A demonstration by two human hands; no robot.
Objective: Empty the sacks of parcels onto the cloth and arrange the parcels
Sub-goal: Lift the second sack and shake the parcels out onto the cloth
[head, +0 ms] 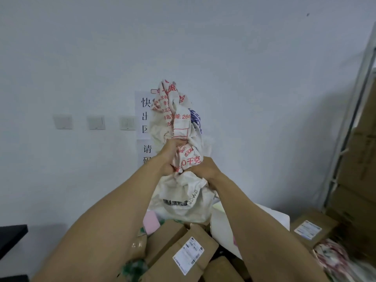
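Note:
I hold a white woven sack point(179, 123) with red printing up in front of the wall, bunched and upside down. My left hand point(169, 157) grips its crumpled middle from the left. My right hand point(203, 169) clutches it from the right, slightly lower. The sack's lower part point(183, 200) hangs loose over a heap of parcels. Below lie brown cardboard boxes point(189, 251) with white shipping labels, a pink packet point(150, 222) and a white soft parcel point(223, 226). The cloth under them is mostly hidden by my arms.
A labelled box point(309, 226) and a floral bundle point(331, 259) lie at the right. Tall stacked cartons point(360, 159) and a metal frame stand at the far right. A dark table edge point(12, 237) is at the lower left. Wall switches point(95, 123) and a paper notice point(145, 119) are behind.

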